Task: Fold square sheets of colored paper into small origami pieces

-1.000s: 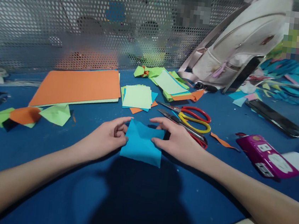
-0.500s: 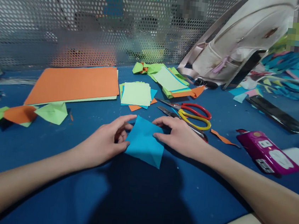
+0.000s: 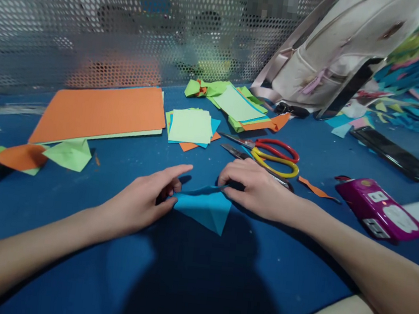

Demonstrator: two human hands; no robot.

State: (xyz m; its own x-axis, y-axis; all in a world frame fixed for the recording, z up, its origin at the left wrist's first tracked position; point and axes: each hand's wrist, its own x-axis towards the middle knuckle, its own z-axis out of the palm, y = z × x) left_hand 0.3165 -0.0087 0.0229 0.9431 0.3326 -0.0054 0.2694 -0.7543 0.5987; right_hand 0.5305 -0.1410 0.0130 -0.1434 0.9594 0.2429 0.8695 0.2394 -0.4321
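Observation:
A blue square of paper (image 3: 204,210) lies between my hands on the blue table. Its far part is raised and bends toward me, and a crease runs to its near right corner. My right hand (image 3: 256,188) pinches the raised edge at the right between thumb and fingers. At the left corner, my left hand (image 3: 148,193) has its thumb against the paper, the index finger stretched forward and the other fingers curled. Just beyond my right hand lie scissors (image 3: 276,163) with red and yellow handles.
Behind are a stack of small paper squares (image 3: 190,126), large orange sheets (image 3: 102,113) and a green paper pile (image 3: 237,105). Folded pieces (image 3: 69,154) lie left. To the right are a purple power strip (image 3: 379,209), a black packet (image 3: 393,154) and a pale backpack (image 3: 327,64) against perforated metal (image 3: 114,32).
The far part of the blue paper has gone from lying nearly flat to lifted and bent toward me. My right hand has closed on its edge; the left has barely moved.

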